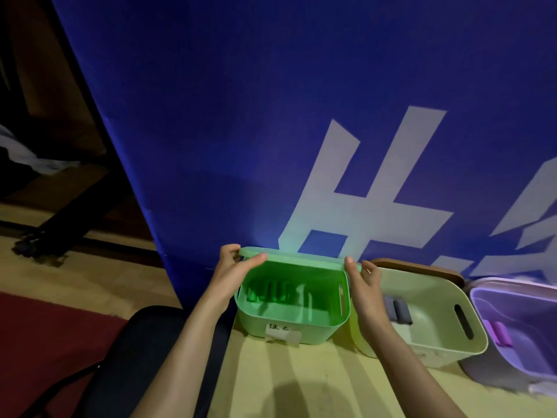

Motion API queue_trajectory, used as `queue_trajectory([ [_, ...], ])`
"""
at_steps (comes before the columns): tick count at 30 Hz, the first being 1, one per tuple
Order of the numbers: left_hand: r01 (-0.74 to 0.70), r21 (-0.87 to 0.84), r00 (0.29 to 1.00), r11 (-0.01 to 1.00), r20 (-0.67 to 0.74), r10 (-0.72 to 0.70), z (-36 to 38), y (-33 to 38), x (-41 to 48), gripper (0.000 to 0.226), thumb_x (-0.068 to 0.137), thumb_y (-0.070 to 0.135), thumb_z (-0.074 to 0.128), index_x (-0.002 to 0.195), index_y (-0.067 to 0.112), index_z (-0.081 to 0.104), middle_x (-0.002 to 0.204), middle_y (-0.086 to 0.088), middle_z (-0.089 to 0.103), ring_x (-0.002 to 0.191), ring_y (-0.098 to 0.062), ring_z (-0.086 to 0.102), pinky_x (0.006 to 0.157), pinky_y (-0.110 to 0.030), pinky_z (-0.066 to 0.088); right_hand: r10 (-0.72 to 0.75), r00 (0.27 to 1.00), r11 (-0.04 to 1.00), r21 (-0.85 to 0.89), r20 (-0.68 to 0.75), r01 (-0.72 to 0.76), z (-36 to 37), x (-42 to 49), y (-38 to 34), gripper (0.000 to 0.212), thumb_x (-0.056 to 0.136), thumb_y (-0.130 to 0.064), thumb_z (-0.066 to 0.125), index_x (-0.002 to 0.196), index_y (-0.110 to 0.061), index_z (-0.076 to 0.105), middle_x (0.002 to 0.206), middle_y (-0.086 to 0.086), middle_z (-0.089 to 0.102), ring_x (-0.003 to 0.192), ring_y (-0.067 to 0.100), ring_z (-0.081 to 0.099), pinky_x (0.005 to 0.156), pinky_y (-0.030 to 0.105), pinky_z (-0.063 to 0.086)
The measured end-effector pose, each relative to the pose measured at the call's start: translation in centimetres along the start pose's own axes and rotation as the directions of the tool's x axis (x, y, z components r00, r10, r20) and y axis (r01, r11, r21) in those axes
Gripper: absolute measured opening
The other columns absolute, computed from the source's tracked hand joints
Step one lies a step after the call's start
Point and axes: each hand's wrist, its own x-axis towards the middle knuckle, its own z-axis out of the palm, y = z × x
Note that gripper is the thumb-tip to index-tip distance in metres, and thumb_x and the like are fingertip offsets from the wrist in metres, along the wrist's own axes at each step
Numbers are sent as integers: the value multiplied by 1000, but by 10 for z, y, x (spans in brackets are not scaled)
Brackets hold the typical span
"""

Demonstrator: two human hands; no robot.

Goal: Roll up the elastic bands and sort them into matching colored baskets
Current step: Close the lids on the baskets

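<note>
A green basket (313,325) stands on the table's far left, with several rolled green bands (269,292) inside and a white label on its front. A green lid (298,257) is tilted up over its back rim. My left hand (233,273) grips the lid's left end and my right hand (363,280) grips its right end. Beside it a pale basket (437,348) holds two rolled grey bands (398,309). A purple basket (518,294) at the right holds a rolled purple band (500,333).
A blue banner (271,116) with white characters stands right behind the baskets. A brown lid (422,267) leans behind the pale basket. A black chair (144,357) is at the table's left edge. The yellow tabletop (301,372) extends in front.
</note>
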Motion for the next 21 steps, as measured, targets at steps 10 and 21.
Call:
queue_trajectory([
  [10,59,-78,998,995,31,-57,6,-38,-15,84,83,26,72,147,33,18,138,10,37,121,-14,44,96,-30,38,50,999,997,64,17,-51,-7,-9,28,54,90,-13,62,136,-18,35,132,-5,46,114,15,49,92,28,39],
  [21,-10,-80,984,997,-176,-4,24,-64,-29,59,93,1,54,144,21,31,131,3,48,115,-17,52,102,-36,43,59,995,993,92,84,-67,-6,-22,55,67,85,0,65,136,-24,29,133,-7,42,117,19,49,102,39,43],
])
